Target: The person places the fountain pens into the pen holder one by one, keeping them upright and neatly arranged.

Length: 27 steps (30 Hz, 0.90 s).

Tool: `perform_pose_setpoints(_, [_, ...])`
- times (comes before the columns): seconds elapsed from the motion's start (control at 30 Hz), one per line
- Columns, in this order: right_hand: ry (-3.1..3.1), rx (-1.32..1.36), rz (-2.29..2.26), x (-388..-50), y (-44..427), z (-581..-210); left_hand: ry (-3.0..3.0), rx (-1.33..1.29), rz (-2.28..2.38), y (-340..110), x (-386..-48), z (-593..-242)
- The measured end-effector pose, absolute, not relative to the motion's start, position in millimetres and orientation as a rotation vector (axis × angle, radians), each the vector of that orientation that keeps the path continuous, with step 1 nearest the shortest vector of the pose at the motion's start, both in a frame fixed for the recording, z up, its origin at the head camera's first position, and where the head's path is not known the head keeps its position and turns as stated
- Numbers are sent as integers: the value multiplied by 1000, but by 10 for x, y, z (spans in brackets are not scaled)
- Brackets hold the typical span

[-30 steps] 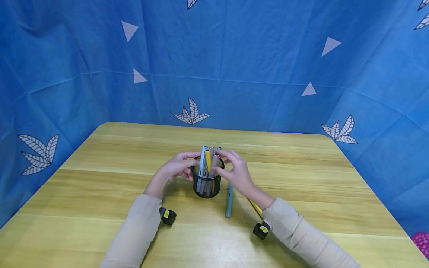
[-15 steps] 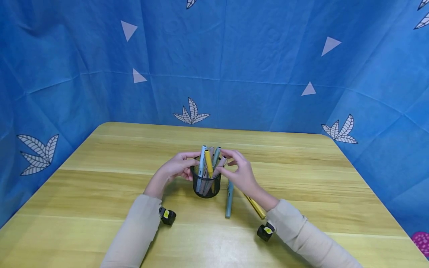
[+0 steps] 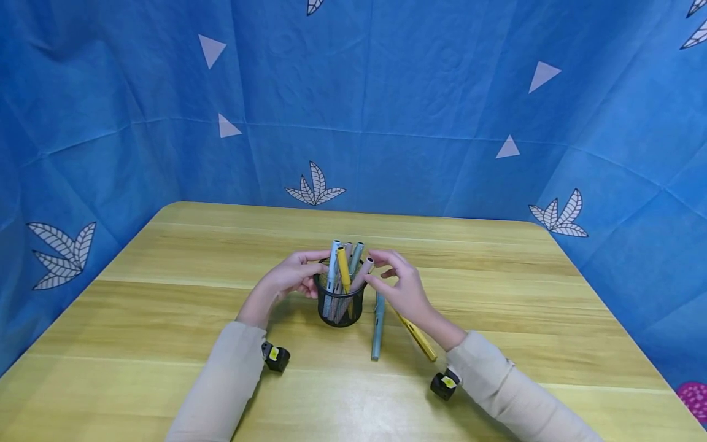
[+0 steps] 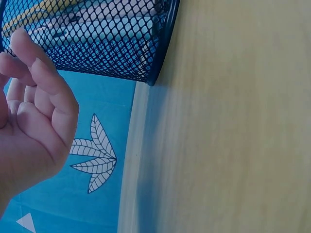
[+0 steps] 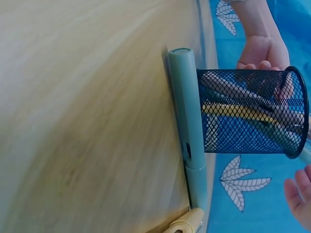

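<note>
A black mesh pen holder (image 3: 340,313) stands upright mid-table with several pens in it. Among them are a light blue pen (image 3: 332,270), a yellow pen (image 3: 343,265), a grey-green pen (image 3: 358,250) and a pinkish pen (image 3: 364,269) leaning right. My left hand (image 3: 289,274) grips the holder's left side at the rim; the left wrist view shows its curled fingers beside the mesh. Just right of the pinkish pen's top, my right hand (image 3: 405,287) has thumb and forefinger spread. In the right wrist view that hand (image 5: 302,196) shows only partly, apart from the holder.
A teal pen (image 3: 378,331) lies on the wooden table (image 3: 166,368) right of the holder. Another yellow pen (image 3: 422,342) lies slanted beneath the right forearm. A blue patterned curtain (image 3: 414,92) hangs behind the table. Each wrist carries a small black camera (image 3: 276,357).
The pinkish pen has tipped toward the holder's right rim, and my right hand has let it go and drawn back slightly right. My left hand stays at the holder.
</note>
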State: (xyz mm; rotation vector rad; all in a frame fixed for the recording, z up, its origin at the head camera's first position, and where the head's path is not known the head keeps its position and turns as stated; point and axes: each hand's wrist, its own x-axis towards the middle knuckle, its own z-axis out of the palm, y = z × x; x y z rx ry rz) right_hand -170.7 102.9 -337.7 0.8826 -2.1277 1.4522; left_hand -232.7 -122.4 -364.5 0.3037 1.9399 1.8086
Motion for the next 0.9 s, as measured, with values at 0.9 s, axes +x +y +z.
perform_pose_setpoints(0.9, [-2330, 747, 1501, -1709, 1298, -3444, 1951, 291, 1804, -1228, -2338, -3660])
